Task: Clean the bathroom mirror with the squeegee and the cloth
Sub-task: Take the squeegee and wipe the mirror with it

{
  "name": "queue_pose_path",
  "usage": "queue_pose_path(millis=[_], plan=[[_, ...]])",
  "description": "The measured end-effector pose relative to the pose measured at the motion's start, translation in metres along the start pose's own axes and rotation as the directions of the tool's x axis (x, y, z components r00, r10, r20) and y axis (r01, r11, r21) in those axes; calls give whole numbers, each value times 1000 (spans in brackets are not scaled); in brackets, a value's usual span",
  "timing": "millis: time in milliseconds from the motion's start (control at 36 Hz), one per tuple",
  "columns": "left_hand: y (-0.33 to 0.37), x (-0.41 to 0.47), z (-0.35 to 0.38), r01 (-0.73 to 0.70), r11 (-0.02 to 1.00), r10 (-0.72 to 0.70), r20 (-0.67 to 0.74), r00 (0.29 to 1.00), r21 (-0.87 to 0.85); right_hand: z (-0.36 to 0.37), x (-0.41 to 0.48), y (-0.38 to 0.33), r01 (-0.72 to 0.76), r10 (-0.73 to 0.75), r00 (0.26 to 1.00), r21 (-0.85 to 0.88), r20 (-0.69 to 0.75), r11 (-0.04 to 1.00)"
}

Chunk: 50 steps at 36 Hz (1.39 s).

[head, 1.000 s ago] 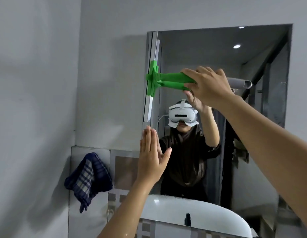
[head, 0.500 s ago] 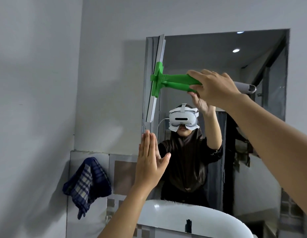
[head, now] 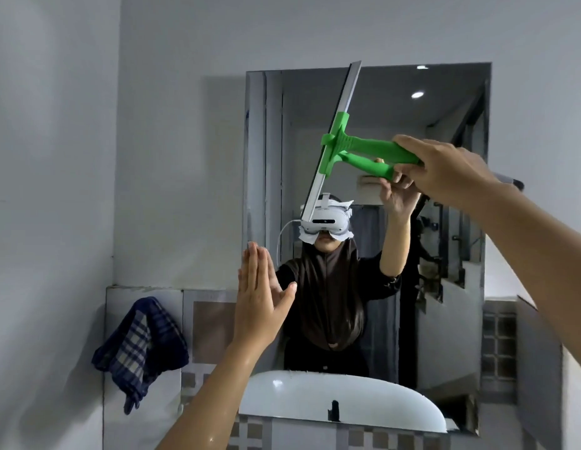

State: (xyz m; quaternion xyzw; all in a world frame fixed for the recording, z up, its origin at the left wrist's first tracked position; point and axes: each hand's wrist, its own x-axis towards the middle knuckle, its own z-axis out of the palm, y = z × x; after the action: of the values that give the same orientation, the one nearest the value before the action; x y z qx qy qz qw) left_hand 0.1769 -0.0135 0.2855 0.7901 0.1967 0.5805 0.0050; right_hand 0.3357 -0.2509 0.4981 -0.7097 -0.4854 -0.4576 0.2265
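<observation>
Two hands raised: your right hand (head: 445,168) has its fingers wrapped round the green plastic squeegee (head: 357,151), its long blade tilted, while your left hand (head: 259,303) stands flat, fingers pressed together, by the glossy mirror (head: 445,287).

You have no readable writing, label, brand, number or sign anywhere here: none on the green plastic squeegee (head: 363,151), the blue checked cloth (head: 139,349) at the left, or the wall-mounted rectangular mirror (head: 445,287).
</observation>
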Motion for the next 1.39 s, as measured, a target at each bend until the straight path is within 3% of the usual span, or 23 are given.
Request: queue_pose_path(millis=[444,611,833,944,1194,1389], plan=[[-1,2,5,20,1000,-20,-9,1000,15,13,-43,2,-150,149,982,-4,-116,989],[-6,5,12,64,997,-64,-7,998,49,16,-65,5,-282,286,949,49,-130,958],[3,8,8,94,995,-93,-48,995,26,24,-69,-11,-334,361,922,184,-143,925],[14,5,1,91,995,-93,-40,995,-50,29,-77,-18,-392,440,885,264,-153,881],[13,6,2,84,996,-86,-44,995,-38,35,-91,-43,-495,580,812,446,-69,746],[2,7,3,104,994,-105,40,994,40,59,-107,-91,-537,685,727,591,-38,602]])
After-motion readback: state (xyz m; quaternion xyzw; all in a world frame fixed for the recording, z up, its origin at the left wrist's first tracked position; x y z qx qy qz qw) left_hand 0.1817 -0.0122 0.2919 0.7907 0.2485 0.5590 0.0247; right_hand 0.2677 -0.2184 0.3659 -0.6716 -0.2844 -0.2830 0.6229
